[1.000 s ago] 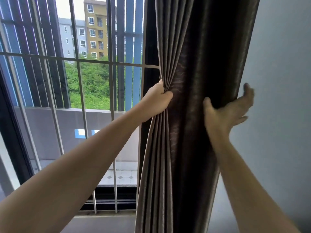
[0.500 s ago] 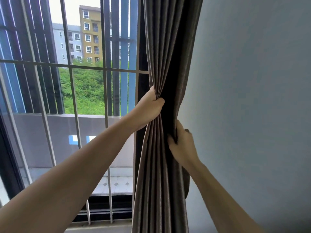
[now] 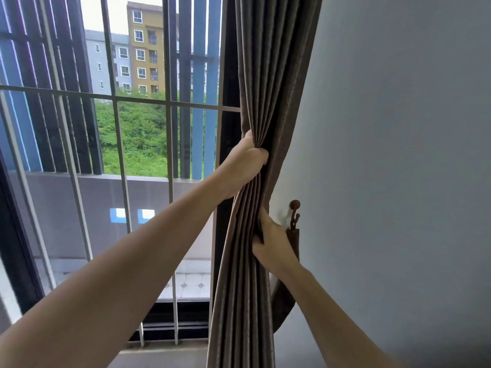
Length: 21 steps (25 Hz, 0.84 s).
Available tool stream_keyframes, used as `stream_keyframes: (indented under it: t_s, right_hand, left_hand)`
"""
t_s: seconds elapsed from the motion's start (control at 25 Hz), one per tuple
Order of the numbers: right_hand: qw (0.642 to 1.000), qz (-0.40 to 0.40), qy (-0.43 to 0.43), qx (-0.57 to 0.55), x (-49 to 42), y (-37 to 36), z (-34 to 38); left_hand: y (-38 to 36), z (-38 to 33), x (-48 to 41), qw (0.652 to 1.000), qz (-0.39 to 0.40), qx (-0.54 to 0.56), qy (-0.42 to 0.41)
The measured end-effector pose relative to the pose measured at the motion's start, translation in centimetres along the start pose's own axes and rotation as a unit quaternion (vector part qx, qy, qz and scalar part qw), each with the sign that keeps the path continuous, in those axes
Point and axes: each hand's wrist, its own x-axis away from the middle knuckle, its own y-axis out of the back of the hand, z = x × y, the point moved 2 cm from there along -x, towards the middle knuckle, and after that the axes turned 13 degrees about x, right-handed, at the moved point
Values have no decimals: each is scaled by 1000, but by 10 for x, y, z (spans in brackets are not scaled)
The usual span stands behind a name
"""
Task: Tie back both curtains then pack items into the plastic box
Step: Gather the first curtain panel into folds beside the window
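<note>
Outside, at the far left, a yellow apartment block (image 3: 144,49) rises above green trees (image 3: 138,139), seen through the pale metal window grille (image 3: 114,99). Below the trees runs a grey balcony wall (image 3: 79,203), and a strip of patterned tiled floor (image 3: 191,282) shows beyond the lower bars.

From the near left corner the left forearm (image 3: 132,261) reaches up and to the right, crossing in front of the grille. At its end the left hand (image 3: 244,166) is closed tightly round the curtain (image 3: 265,75), its fingers curled over the bunched pleats and squeezing them together.

That brown curtain hangs just right of the dark window frame (image 3: 225,75), between the window and the wall. It is gathered into a narrow bundle that pinches in at the left hand and spreads again toward the floor.

Lower on the same bundle, the right hand (image 3: 273,245) grips the curtain from its right side. The thumb lies on the near face of the folds, while the fingers wrap behind the cloth and are hidden.

Just right of that hand, a small dark hook (image 3: 294,211) is fixed to the wall. A brown strap (image 3: 295,243) hangs down from it, passing behind the right wrist. Farther right is plain grey wall (image 3: 398,155).
</note>
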Motion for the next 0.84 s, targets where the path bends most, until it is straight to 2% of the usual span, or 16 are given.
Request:
stream_keyframes:
  t_s: [0.12, 0.24, 0.36, 0.44, 0.56, 0.72, 0.84]
  right_hand:
    - [997, 33, 15, -75, 5, -10, 4]
    - [975, 27, 51, -213, 10, -19, 12]
    - [955, 28, -40, -293, 3, -20, 14]
    - [943, -8, -75, -325, -13, -11, 15]
    - [921, -75, -68, -376, -46, 22, 17]
    - [927, -53, -64, -366, -77, 59, 14]
    - [923, -36, -78, -375, -79, 64, 12]
  left_hand:
    - [1, -1, 3, 999, 0, -47, -15]
    - [-1, -5, 6, 987, -52, -135, -72]
    - [3, -7, 7, 986, -80, -121, -86]
    - [7, -5, 6, 988, -80, -109, -72]
    - [9, -2, 6, 994, -69, -55, -64]
    - [10, -1, 4, 995, -78, 43, -53]
    - [11, -4, 3, 996, -66, 46, -47]
